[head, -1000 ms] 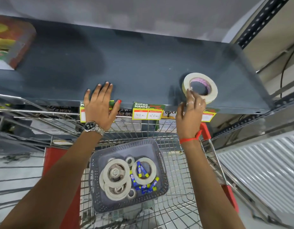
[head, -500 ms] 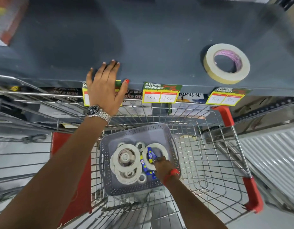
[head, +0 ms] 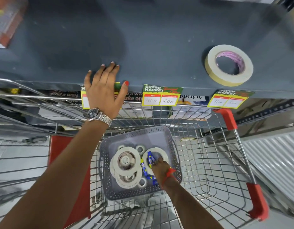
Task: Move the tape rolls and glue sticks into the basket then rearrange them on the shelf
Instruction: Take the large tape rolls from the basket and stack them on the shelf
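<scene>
A cream tape roll [head: 211, 62] lies flat on the dark grey shelf [head: 143, 38], towards its right front. Below the shelf, a grey perforated basket [head: 136, 134] sits in a wire cart. It holds stacked cream tape rolls [head: 117, 160], small white rolls [head: 140, 148] and blue glue sticks [head: 149, 158]. My right hand [head: 159, 167] is down in the basket, fingertips on the right-hand tape roll [head: 161, 151] beside a glue stick; its grip is hidden. My left hand [head: 103, 91] rests flat on the shelf's front edge, fingers apart, holding nothing.
The wire shopping cart [head: 209, 162] with red corner guards [head: 257, 200] stands against the shelf. Price tags [head: 160, 98] hang along the shelf's front lip. A blurred red and green box [head: 9, 25] sits at the shelf's far left.
My right hand let go of the tape roll on the shelf and dropped into the basket, where it has stayed on a roll. The left hand has kept its place on the shelf edge.
</scene>
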Tool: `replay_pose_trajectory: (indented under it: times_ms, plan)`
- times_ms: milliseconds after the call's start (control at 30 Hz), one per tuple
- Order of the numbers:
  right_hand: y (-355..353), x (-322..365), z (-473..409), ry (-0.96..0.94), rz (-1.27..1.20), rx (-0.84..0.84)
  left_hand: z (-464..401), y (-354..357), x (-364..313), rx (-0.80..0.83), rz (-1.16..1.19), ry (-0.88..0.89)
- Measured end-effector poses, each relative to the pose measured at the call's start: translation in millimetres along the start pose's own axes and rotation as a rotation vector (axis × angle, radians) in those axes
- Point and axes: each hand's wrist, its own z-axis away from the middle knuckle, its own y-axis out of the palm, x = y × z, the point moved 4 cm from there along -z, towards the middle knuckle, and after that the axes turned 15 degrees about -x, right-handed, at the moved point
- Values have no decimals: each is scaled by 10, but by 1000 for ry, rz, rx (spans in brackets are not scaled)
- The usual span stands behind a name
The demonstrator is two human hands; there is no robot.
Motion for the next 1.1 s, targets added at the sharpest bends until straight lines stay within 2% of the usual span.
replay_pose_trajectory:
  times_ms: [100,200,300,400,533,833,967,1100]
  plan:
    - [222,5,-37,-65,124,108,1,-8,0,3,-1,8]
    - [255,31,-33,-84,166,105,0,-3,11,8,-6,15]
    - [259,16,-5,-70,166,40,3,-3,10,10,-6,8]
    - [428,-61,-67,-28,140,-109,1,-6,5,6,-6,6]
    - [96,-86,-34,-101,80,-269,-5,-5,3,5,-11,5]
    - [-560,51,-35,-216,75,-365,-2,-16,-2,37,-9,7]
    - [-985,100,115,-283,52,-586,-16,-37,-15,49,-11,15]
    - [-1492,76,336,-187,-159,-881,-16,-46,-23,54,-2,15]
